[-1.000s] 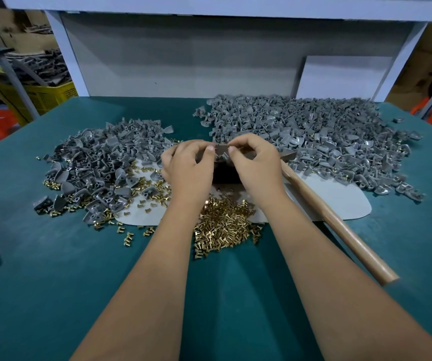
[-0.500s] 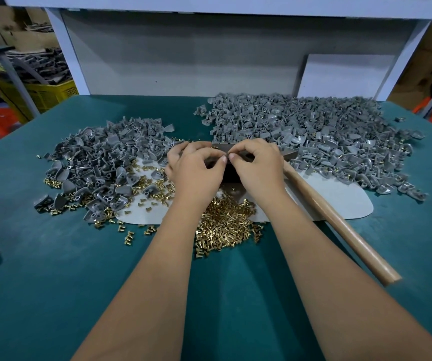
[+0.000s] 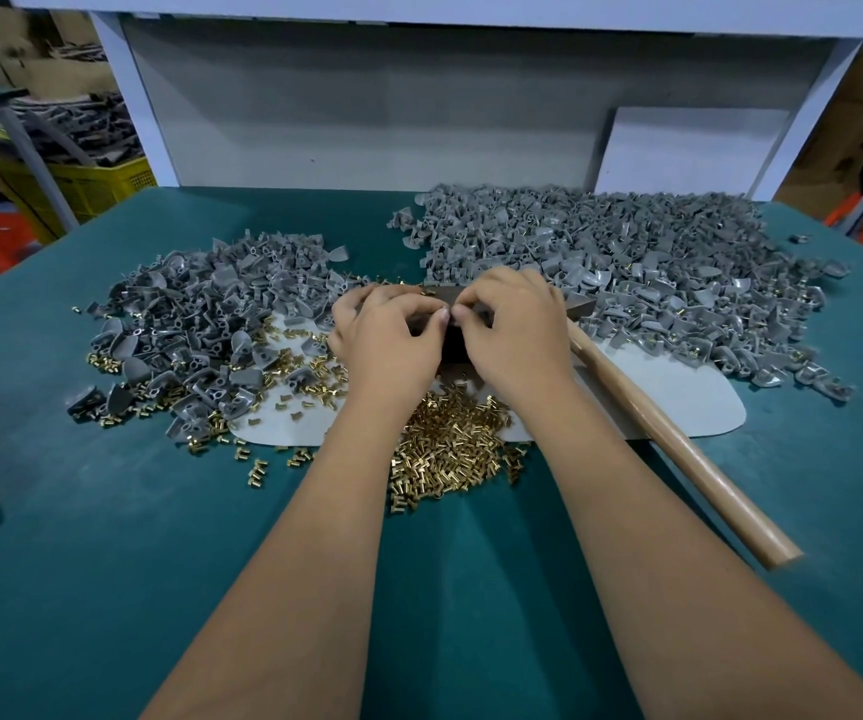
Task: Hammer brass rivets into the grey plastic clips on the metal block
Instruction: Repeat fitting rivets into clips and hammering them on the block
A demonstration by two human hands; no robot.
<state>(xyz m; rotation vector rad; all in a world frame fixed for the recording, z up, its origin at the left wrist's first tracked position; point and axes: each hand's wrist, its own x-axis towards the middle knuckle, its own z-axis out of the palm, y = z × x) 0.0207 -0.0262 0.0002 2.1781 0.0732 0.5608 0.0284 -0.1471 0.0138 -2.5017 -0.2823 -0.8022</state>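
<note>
Both hands [image 3: 450, 330] curled over the metal block [image 3: 452, 345], pinched item seemingly hidden.

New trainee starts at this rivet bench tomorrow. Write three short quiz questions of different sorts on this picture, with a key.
1. True or false: the hammer is in the right hand.
2. Which pile of grey clips is larger? A) the left pile B) the right pile
3. Fill in: the big heap of brass rivets lies between the two ____.

Key: 1 false, it lies on the table; 2 B; 3 forearms.
</note>
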